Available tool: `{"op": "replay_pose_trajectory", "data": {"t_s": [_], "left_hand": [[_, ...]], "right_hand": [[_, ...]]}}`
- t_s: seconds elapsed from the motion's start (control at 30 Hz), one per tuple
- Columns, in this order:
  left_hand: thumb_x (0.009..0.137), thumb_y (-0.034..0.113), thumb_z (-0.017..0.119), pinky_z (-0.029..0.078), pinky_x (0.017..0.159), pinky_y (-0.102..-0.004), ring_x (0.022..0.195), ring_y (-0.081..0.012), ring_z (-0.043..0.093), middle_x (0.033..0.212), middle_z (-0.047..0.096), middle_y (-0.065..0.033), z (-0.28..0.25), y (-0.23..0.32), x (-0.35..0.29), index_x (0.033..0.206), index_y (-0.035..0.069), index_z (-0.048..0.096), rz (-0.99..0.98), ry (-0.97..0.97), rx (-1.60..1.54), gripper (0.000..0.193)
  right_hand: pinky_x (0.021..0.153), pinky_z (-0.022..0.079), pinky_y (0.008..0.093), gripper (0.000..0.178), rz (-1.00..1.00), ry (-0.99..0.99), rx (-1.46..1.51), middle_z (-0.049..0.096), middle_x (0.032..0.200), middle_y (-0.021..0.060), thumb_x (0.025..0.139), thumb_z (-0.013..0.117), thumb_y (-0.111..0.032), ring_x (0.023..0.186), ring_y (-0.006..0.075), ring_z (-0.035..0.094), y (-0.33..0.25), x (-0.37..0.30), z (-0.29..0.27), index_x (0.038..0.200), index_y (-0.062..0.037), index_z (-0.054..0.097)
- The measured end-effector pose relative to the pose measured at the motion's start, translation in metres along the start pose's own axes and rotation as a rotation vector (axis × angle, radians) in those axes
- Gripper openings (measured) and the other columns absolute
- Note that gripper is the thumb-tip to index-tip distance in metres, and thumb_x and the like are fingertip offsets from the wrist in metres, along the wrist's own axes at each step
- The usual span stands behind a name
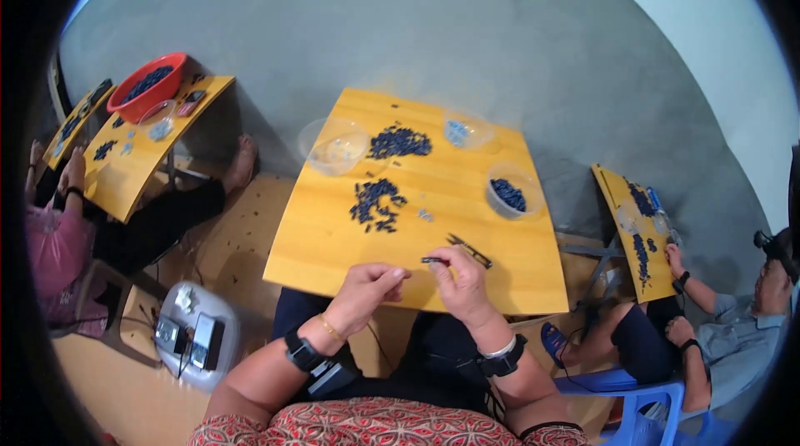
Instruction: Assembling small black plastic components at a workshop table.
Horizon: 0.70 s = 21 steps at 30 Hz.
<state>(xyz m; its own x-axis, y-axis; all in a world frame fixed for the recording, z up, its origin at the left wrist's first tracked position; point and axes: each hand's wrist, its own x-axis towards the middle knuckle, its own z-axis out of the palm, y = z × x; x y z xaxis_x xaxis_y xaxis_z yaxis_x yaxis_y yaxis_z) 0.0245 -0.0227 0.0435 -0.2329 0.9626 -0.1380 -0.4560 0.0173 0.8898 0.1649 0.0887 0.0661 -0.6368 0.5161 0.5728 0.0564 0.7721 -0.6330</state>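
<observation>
Over the near edge of the yellow wooden table (333,234), my right hand (463,286) pinches a small black piece (432,260) between thumb and fingertips. My left hand (365,296) is a short way to its left, thumb pressed to the index finger. Whatever is in that pinch, if anything, is too small to make out. Beside my right fingers lies a dark tool like a pair of tweezers (472,251). Further in are a loose pile of small black pieces (377,204) and a few tiny pale bits (425,215).
A larger black pile (400,143) lies farther back. Clear bowls stand around: one at left (337,150), one with pale bits (467,132), one with black pieces (510,196). Co-workers sit at tables left (125,175) and right (621,221). A grey bin (229,338) stands at lower left.
</observation>
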Motion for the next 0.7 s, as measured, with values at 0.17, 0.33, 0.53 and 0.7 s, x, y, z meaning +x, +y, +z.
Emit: {"op": "replay_pose_trajectory", "data": {"t_s": [0.17,0.33,0.53,0.7], "left_hand": [[0.085,0.015,0.056,0.045,0.059,-0.0214,0.059,-0.0085,0.05,0.065,0.054,-0.0014,-0.019,-0.003,0.009,0.087,-0.003,0.061,-0.015,0.09,-0.054,0.019],[0.086,0.014,0.055,0.045,0.059,-0.0213,0.059,-0.0092,0.051,0.065,0.055,-0.002,-0.028,-0.006,0.019,0.087,-0.002,0.061,-0.036,0.109,-0.141,0.018],[0.084,0.008,0.056,0.045,0.056,-0.0209,0.057,-0.0081,0.052,0.066,0.058,-0.0028,-0.037,-0.015,0.021,0.085,-0.003,0.062,0.152,0.06,0.159,0.012],[0.084,0.008,0.056,0.045,0.058,-0.0206,0.061,-0.0074,0.055,0.068,0.06,-0.002,-0.037,-0.022,0.017,0.087,-0.002,0.063,0.226,-0.044,0.351,0.013]], "right_hand": [[0.064,0.045,0.0334,0.011,0.015,0.357,-0.421,0.056,0.077,0.0142,0.078,0.054,-0.005,0.072,0.0289,0.057,0.066,0.049,-0.08,0.088,-0.001,0.056],[0.065,0.045,0.034,0.012,-0.131,0.449,-0.811,0.057,0.079,0.0135,0.08,0.053,-0.008,0.071,0.0261,0.057,0.115,0.064,-0.116,0.089,-0.0002,0.056],[0.06,0.043,0.0267,0.006,0.23,0.113,-0.152,0.057,0.072,0.0067,0.079,0.055,-0.005,0.066,0.0136,0.053,0.066,-0.029,-0.048,0.083,0.0,0.057],[0.061,0.043,0.0318,0.003,0.159,0.048,-0.255,0.056,0.072,0.0098,0.075,0.055,-0.002,0.066,0.0221,0.054,0.061,-0.056,-0.017,0.078,-0.0011,0.056]]}}
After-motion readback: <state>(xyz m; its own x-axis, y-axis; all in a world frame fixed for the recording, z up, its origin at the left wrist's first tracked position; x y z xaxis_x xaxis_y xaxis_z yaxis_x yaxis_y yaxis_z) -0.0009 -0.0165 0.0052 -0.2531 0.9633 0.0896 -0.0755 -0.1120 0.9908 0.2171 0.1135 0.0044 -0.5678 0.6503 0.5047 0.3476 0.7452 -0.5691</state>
